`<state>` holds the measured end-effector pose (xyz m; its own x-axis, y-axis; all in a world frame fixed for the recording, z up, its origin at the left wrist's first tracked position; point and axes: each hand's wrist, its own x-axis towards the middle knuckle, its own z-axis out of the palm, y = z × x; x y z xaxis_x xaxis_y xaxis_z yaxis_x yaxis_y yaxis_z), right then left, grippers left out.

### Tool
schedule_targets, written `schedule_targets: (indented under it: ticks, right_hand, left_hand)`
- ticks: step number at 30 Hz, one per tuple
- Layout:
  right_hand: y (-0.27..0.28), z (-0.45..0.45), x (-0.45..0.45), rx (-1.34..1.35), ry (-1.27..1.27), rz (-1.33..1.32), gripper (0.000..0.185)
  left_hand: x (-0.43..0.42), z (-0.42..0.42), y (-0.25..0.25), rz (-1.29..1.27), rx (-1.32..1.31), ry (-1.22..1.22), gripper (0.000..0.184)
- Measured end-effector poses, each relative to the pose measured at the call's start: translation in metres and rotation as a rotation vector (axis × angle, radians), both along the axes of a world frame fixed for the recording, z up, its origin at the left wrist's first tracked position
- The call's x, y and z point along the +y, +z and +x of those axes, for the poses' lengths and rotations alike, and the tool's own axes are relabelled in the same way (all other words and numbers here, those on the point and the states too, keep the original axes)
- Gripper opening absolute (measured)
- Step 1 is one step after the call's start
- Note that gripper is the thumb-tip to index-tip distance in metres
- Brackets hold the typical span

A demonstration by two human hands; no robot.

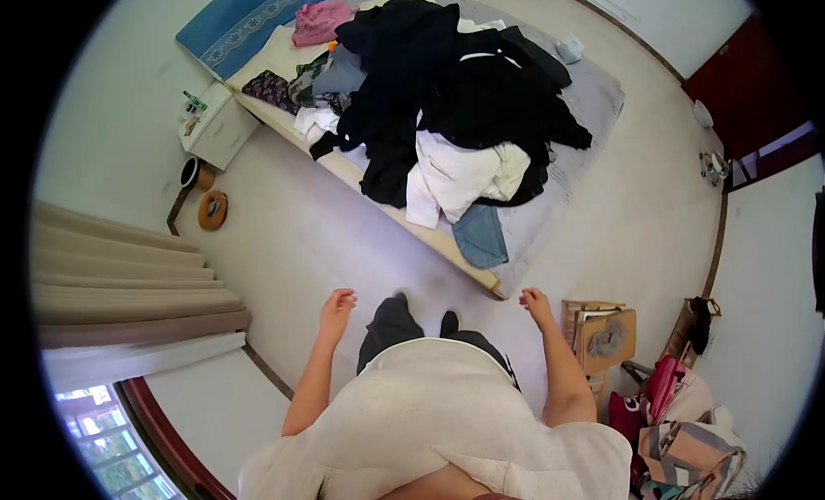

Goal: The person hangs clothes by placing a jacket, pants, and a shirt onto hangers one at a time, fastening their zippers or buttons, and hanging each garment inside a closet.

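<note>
My left hand (pixel 338 305) hangs in the air beside my left leg, fingers loosely bent and a little apart, holding nothing. On the other side, my right hand (pixel 534 305) is raised near the bed's front corner, also without anything in it, its fingers relaxed. Neither hand touches the bed (pixel 581 175). On the bed lies a large heap of black clothes (pixel 507 100). A white garment (pixel 453 175) rests at the near side of the heap, and a folded piece of blue denim (pixel 481 236) lies by the bed's near corner. A pink garment (pixel 320 23) is at the far left.
A white nightstand (pixel 225 131) stands left of the bed, with a bin (pixel 198 174) and a round brown object (pixel 213 210) on the floor beside it. Curtains (pixel 129 285) hang at the left. To the right are a wooden chair (pixel 612 338) and piled bags (pixel 679 397).
</note>
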<state>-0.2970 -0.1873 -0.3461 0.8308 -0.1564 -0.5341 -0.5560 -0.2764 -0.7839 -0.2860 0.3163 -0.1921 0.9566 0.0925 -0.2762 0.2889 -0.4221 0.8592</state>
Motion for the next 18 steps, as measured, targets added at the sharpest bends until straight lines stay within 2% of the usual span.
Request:
schedule_targets:
  ticks: [2,3,7,10,14,18]
  right_hand:
    - [0.015,0.061,0.016,-0.043,-0.029,0.067,0.026]
    - [0.023,0.086,0.027,-0.045,-0.051,0.092,0.026]
    - [0.022,0.135,0.077,0.052,-0.244,0.274,0.024]
    - [0.025,0.159,0.120,0.181,-0.392,0.362,0.024]
    - [0.037,0.206,0.158,0.260,-0.467,0.343,0.023]
    - [0.015,0.277,0.168,0.179,-0.404,0.250,0.021]
  left_hand:
    - [0.019,0.022,-0.007,-0.215,0.133,0.279,0.017]
    - [0.019,0.035,-0.003,-0.224,0.202,0.283,0.016]
    - [0.028,0.120,-0.022,-0.361,0.338,0.004,0.017]
    - [0.047,0.222,-0.038,-0.317,0.208,-0.261,0.018]
    - [0.078,0.350,-0.015,-0.295,0.086,-0.319,0.018]
    - [0.123,0.410,-0.007,-0.223,0.067,-0.234,0.018]
